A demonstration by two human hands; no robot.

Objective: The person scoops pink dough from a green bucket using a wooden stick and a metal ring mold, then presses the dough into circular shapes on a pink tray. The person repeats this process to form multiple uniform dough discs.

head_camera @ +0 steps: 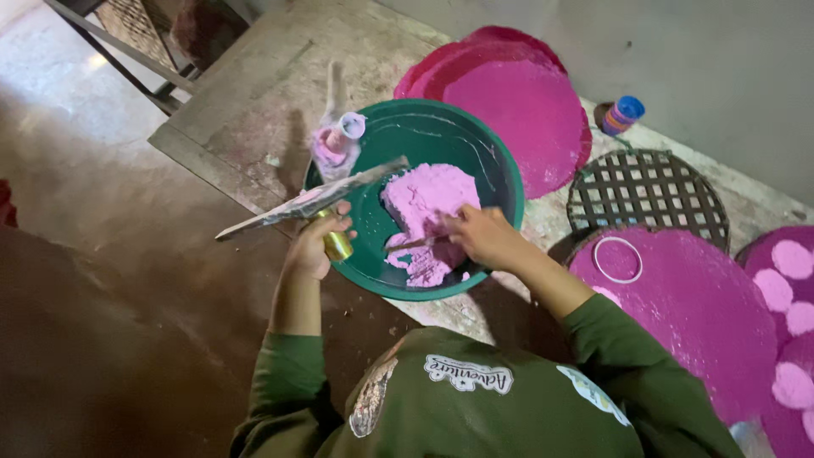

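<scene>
1. Rough concrete makes up the floor [102,254], and a raised, stained concrete slab [254,102] serves as the counter beside a grey wall [721,76].
2. Large round discs painted magenta lie on the slab: one [517,102] behind the green basin, another [687,305] to the right with a thin white ring [617,259] lying on it, and a third [788,339] at the far right edge dotted with pale pink spots.
3. An unpainted woven round grid [649,191] sits between the discs, partly tucked under the right one.
4. A green round basin [424,153] rests at the slab's edge, holding a mound of pale pink paste [428,203].
5. The left hand [318,242] has its fingers curled shut around a small gold-coloured can [337,246] at the basin's left rim; a long flat paint-smeared stick [314,202] lies across the rim above that hand.
6. The right hand [483,237] pinches a thin stick or brush [415,244] whose tip lies in the pink paste.
7. A pink-stained plastic bottle [339,140] stands just behind the basin's left rim.
8. A small jar with a blue lid [623,114] stands near the wall.
</scene>
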